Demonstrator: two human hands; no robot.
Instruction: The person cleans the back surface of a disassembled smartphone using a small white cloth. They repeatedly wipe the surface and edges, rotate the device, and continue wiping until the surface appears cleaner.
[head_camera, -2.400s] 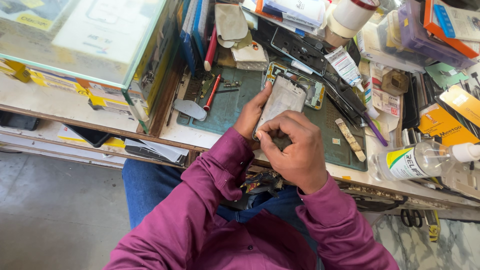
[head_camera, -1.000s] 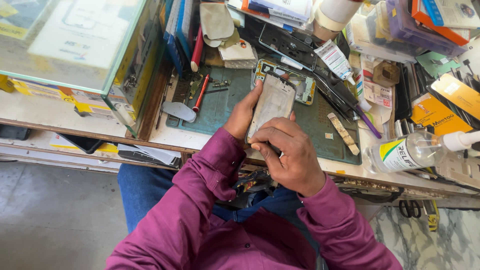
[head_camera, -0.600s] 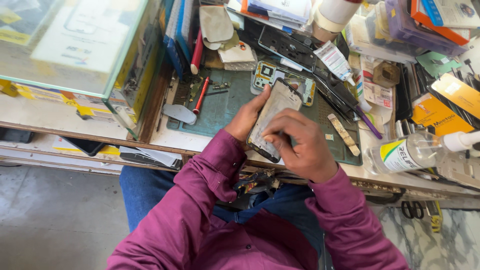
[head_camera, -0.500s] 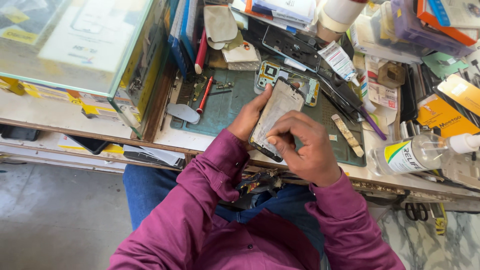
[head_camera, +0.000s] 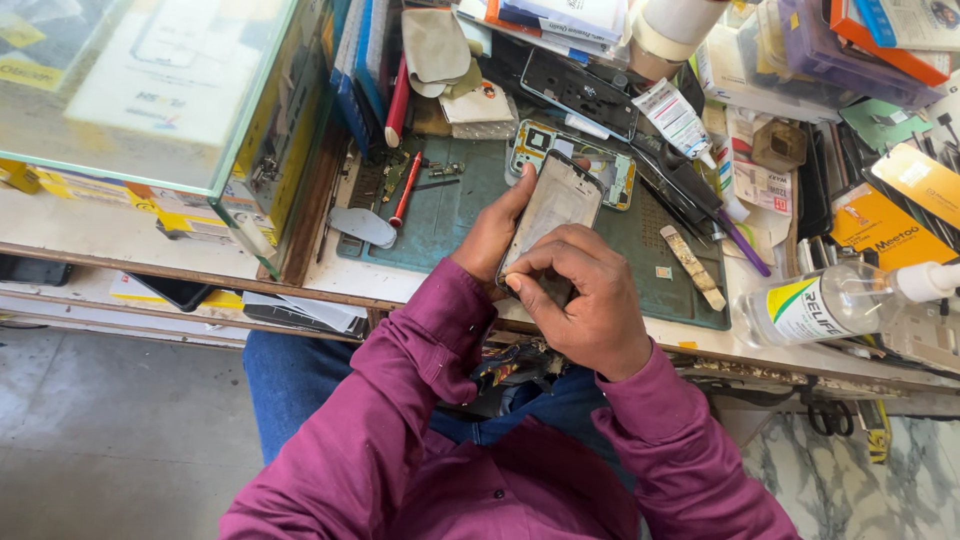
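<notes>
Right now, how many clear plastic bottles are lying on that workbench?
1: the clear bottle lies on its side at the bench's right edge, right of the right hand. Others may be hidden in the clutter behind it.

Single head cam, looking steeply down, close over workbench (head_camera: 400, 275)

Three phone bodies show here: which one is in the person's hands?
The pale grey phone frame, gripped between left hand and right hand. The green-and-yellow opened phone and black frame lie untouched on the bench.
</notes>
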